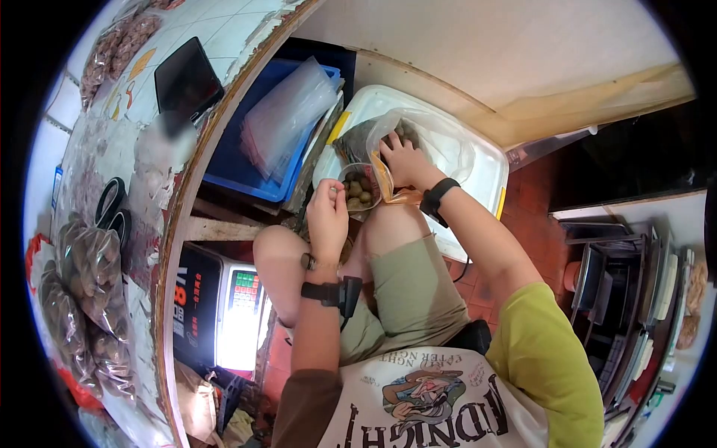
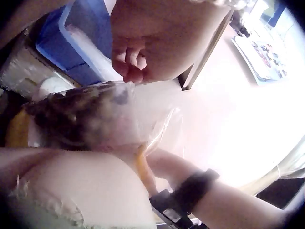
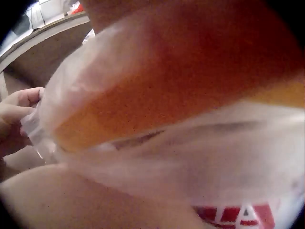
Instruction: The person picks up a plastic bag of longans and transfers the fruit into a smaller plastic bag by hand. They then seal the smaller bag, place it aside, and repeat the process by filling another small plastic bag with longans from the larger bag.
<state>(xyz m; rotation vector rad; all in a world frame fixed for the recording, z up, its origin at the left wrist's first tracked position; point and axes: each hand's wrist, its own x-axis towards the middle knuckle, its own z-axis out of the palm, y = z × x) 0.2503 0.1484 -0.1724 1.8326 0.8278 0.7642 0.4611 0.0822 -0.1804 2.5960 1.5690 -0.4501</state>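
Note:
In the head view my left hand [image 1: 327, 216] pinches the edge of a clear zip bag [image 1: 367, 166] holding round greenish-brown pieces [image 1: 358, 193] that look like dried fruit. The left wrist view shows those fingertips [image 2: 133, 74] on the bag's upper edge, with dark lumpy pieces [image 2: 81, 117] inside. My right hand [image 1: 407, 163] reaches into a larger, loose clear plastic bag [image 1: 452, 142], fingers spread over dark pieces [image 1: 405, 133]. An orange strip of the zip bag [image 3: 119, 114] crosses close before the right wrist camera.
The larger bag lies on a white lidded box [image 1: 485, 175]. Left of it, a blue tray [image 1: 224, 164] holds flat plastic bags [image 1: 287, 112]. A worn tabletop [image 1: 153, 157] carries a black tablet [image 1: 187, 78], scissors [image 1: 112, 209] and filled bags [image 1: 89, 276]. A lit scale [image 1: 239, 321] stands below.

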